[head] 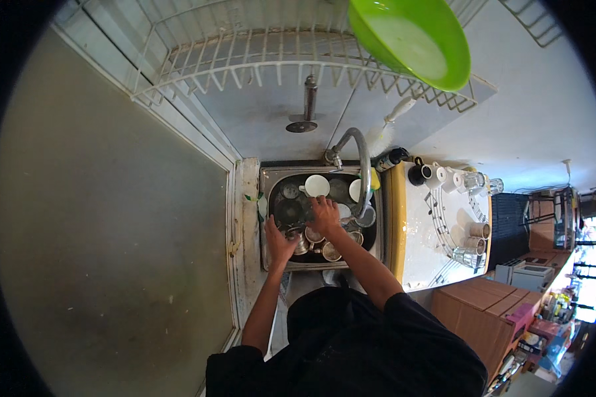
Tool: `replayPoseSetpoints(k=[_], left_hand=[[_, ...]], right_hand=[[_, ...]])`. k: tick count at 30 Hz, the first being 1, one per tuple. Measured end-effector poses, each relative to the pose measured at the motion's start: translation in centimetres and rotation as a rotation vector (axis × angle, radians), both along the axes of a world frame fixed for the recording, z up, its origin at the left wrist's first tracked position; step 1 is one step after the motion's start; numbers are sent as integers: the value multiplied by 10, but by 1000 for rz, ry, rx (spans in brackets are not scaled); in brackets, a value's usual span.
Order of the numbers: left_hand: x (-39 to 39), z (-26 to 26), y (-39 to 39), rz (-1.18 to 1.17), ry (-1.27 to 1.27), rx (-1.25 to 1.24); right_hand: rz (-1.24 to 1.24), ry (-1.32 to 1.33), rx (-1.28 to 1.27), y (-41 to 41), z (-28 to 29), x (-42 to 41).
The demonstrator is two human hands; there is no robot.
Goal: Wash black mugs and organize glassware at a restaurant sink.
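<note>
Both my hands are over a steel sink (265, 173) crowded with cups, mugs and glasses. My left hand (279, 247) is at the sink's left side, thumb and fingers spread apart, its thumb beside a ribbed metal cup (301, 245). Further in, my right hand (325, 216) reaches over the middle of the basin with its fingers bent downward; what lies under its palm is hidden. A white cup (317, 186) stands just beyond its fingertips. Closer to me is another mug (332, 251), below my right wrist. A curved metal faucet (363, 149) arches over the basin's right side.
A white wire rack (258, 64) holding a green bowl (412, 44) hangs above. On the right, a counter (427, 263) with a music-note pattern carries mugs, glasses and a black mug (419, 174). A white-bristled brush (380, 139) hangs behind the faucet. A frosted panel (114, 223) borders the left.
</note>
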State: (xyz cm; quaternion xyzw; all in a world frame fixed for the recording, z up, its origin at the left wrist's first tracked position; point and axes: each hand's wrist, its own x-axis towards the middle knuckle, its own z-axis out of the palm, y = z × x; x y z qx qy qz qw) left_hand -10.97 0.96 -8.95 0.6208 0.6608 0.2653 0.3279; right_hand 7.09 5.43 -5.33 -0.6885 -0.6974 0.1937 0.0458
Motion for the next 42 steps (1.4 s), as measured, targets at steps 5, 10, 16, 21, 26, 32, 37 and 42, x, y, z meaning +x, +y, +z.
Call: replayPoseSetpoints(k=[5, 10, 16, 21, 26, 32, 37, 42], left_hand=[[21, 35, -44, 38, -4, -59], [38, 50, -69, -79, -42, -42], [92, 61, -62, -123, -405, -478], [135, 70, -53, 2, -485, -623], [171, 73, -56, -74, -459, -714], [218, 85, -64, -221, -445, -805], [257, 99, -72, -286, -431, -804], [280, 96, -78, -312, -457, -831]], right_hand=[[74, 62, 88, -21, 4, 14], [171, 219, 30, -83, 25, 70], [31, 246, 193, -173, 41, 195], [-337, 280, 305, -223, 50, 281], [-498, 370, 444, -252, 47, 315], [-955, -133, 746, -296, 56, 352], [-1256, -173, 964, -329, 48, 425], [-1312, 668, 887, -371, -6, 526]])
